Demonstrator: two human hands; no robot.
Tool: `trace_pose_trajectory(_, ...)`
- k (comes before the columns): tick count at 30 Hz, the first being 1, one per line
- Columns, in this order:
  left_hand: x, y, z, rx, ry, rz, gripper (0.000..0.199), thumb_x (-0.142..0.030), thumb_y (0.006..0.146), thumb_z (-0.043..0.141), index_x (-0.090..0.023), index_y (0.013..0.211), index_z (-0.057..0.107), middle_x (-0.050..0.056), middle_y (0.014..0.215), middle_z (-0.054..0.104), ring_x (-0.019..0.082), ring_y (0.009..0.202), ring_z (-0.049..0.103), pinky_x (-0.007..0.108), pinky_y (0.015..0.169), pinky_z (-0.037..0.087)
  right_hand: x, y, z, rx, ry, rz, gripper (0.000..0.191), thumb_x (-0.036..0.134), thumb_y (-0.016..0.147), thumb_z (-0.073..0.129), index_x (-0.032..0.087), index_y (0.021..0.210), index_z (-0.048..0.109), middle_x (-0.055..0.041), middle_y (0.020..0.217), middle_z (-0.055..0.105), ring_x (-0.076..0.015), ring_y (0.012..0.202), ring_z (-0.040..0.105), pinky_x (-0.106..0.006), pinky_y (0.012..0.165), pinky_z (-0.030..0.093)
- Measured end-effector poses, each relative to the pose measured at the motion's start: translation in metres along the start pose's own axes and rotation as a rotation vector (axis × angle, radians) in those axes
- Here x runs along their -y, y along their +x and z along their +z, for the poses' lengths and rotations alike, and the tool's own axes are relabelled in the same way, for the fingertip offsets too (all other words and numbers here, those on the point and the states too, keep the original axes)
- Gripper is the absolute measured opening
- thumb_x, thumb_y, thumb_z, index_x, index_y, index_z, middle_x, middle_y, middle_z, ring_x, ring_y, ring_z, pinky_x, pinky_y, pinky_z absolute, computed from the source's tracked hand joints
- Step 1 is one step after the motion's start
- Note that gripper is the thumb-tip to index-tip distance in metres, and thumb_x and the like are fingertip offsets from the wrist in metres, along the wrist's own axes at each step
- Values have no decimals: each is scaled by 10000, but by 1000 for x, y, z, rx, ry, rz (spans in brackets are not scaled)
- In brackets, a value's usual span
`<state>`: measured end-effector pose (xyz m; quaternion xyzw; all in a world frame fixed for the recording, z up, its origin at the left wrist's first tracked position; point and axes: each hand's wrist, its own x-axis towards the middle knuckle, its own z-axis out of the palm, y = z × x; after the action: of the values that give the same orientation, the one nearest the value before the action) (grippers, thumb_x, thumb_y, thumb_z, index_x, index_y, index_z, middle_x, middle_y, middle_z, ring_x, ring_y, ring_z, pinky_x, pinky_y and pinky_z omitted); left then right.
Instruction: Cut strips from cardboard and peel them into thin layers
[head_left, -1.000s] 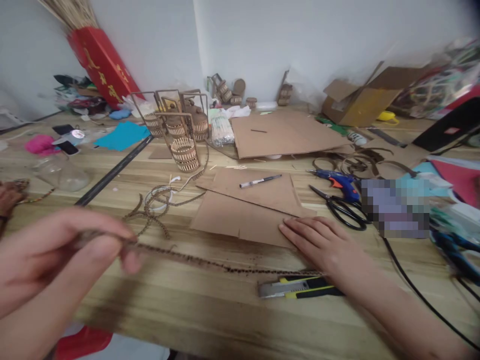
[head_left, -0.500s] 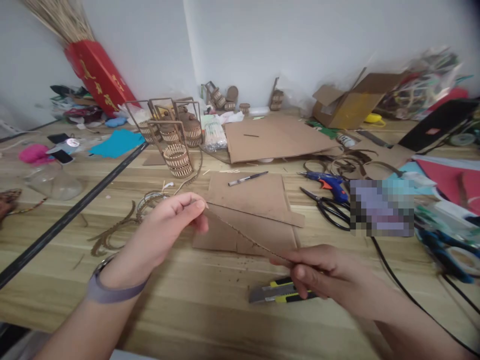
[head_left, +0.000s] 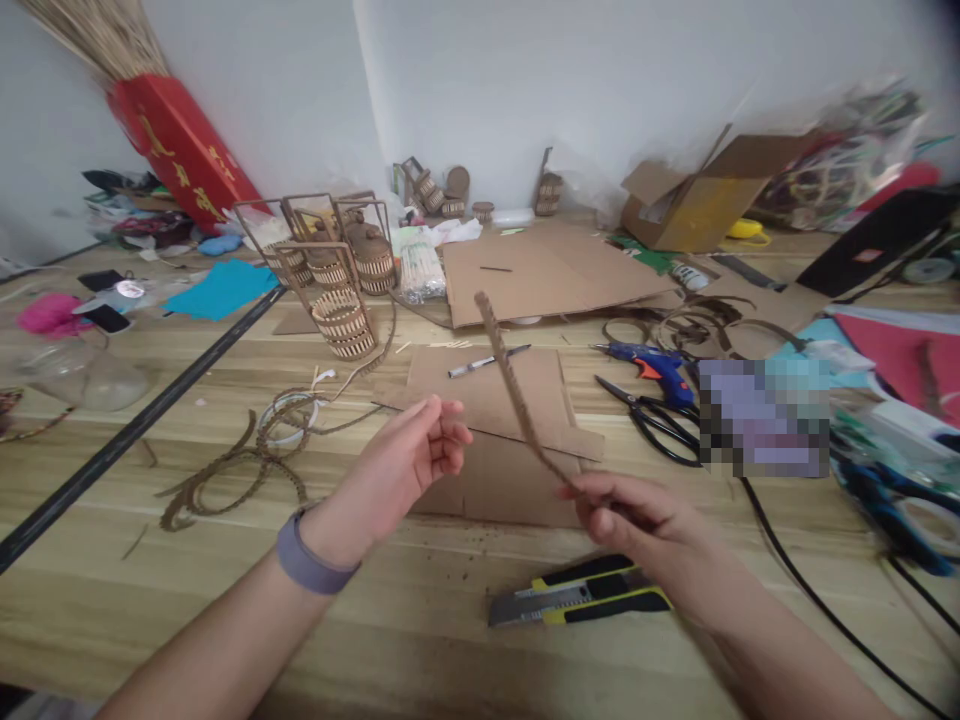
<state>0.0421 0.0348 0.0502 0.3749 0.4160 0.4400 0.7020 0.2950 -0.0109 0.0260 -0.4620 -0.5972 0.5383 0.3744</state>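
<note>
Pinched at its lower end in my right hand (head_left: 630, 520) is a thin brown cardboard strip (head_left: 517, 395), its free end rising up and to the left. My left hand (head_left: 420, 450) is off the strip, fingers loosely curled and apart, with nothing visible in it. Below both hands lie cut cardboard pieces (head_left: 487, 400) with a pen (head_left: 480, 364) on top. A yellow and black utility knife (head_left: 577, 592) with its blade out rests just below my right hand. Several curled brown strips (head_left: 240, 465) lie left of my left hand.
Small slatted baskets (head_left: 343, 322) stand at the back left. To the right are black-handled scissors (head_left: 660, 425), a blue glue gun (head_left: 652, 370) and a black cable (head_left: 795, 570). A large cardboard sheet (head_left: 555, 275) and an open carton (head_left: 690, 205) lie farther back.
My left hand has let go of the strip and moved right and slightly down. The strip's freed end has swung upward, while my right hand still holds the other end.
</note>
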Motion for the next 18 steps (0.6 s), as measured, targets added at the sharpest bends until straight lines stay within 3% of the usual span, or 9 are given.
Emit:
trace_pose_trajectory(2, 9, -7, 6, 14, 58, -9, 414, -532, 829, 708, -155, 969, 611, 5, 803, 657, 89, 638, 582, 214, 612, 472, 1, 4, 5, -176, 172, 46, 445, 633, 731, 738, 221, 896, 713, -25, 744, 643, -135, 626, 530, -272, 577, 456)
trace_pose_trajectory(4, 19, -15, 13, 119, 186, -74, 412, -520, 802, 736, -140, 925, 636, 23, 836, 670, 94, 653, 579, 229, 642, 471, 5, 8, 12, -211, 365, 88, 416, 589, 692, 789, 220, 830, 657, -11, 724, 624, -137, 625, 544, -276, 594, 467)
trace_pose_trajectory(6, 31, -24, 20, 234, 276, -154, 403, -475, 776, 769, -127, 953, 670, 41, 892, 675, 103, 698, 584, 249, 704, 473, 10, 13, 21, -154, 490, 141, 371, 521, 700, 811, 218, 803, 624, 3, 699, 614, -138, 638, 561, -268, 604, 471)
trace_pose_trajectory(9, 45, -30, 26, 303, 220, -196, 431, -445, 749, 793, -137, 1031, 685, 31, 918, 658, 111, 728, 580, 255, 720, 459, 15, 18, 35, -84, 597, 208, 329, 475, 740, 806, 212, 818, 624, -5, 725, 667, -131, 686, 586, -237, 605, 479)
trace_pose_trajectory(13, 55, -30, 27, 385, 136, -227, 382, -477, 748, 791, -122, 860, 704, 11, 760, 633, 99, 655, 540, 235, 656, 411, 10, 20, 48, -18, 735, 279, 350, 478, 743, 806, 230, 867, 592, 7, 813, 719, -113, 594, 577, -217, 469, 464)
trace_pose_trajectory(16, 57, -29, 26, 422, 33, -316, 446, -521, 678, 836, -122, 808, 684, 22, 756, 659, 90, 597, 541, 234, 615, 408, 3, 20, 53, 62, 754, 342, 384, 536, 764, 764, 255, 939, 569, 13, 890, 725, -108, 485, 556, -219, 354, 408)
trace_pose_trajectory(18, 59, -28, 24, 411, -47, -374, 473, -510, 621, 877, -126, 812, 678, 18, 741, 665, 86, 575, 547, 231, 601, 413, -1, 20, 52, 50, 673, 325, 438, 587, 776, 730, 254, 1020, 586, -32, 1006, 730, -127, 553, 609, -230, 375, 434)
